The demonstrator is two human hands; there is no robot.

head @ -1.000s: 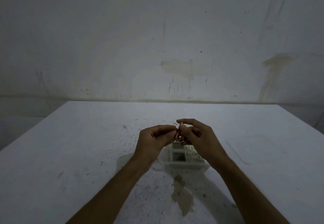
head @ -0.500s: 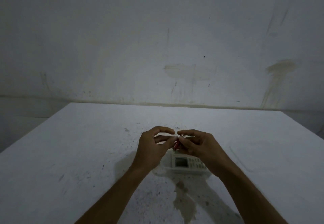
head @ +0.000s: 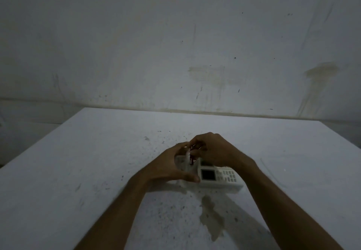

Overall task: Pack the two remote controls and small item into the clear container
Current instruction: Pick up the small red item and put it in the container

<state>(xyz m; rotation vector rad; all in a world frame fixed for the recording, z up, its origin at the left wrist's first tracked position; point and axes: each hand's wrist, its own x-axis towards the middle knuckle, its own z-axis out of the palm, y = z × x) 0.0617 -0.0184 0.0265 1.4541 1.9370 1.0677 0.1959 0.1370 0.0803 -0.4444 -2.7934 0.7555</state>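
Remote [head: 218,177] lies in clear box [head: 180,161] on counter [head: 78,171], long way 9 to 3. Left hand [head: 172,165] cups box end, grip loose. Right hand [head: 216,152] pinches small red thing [head: 192,155] just above box, straight down to go.

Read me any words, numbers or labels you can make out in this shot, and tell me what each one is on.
No text can be read here.
White remote control: its buttons carry marks too small and dim to read, and its screen is dark.
Small red item between the left hand and right hand: too blurred to show any label.
Clear container, table and wall: no writing seen, only stains.
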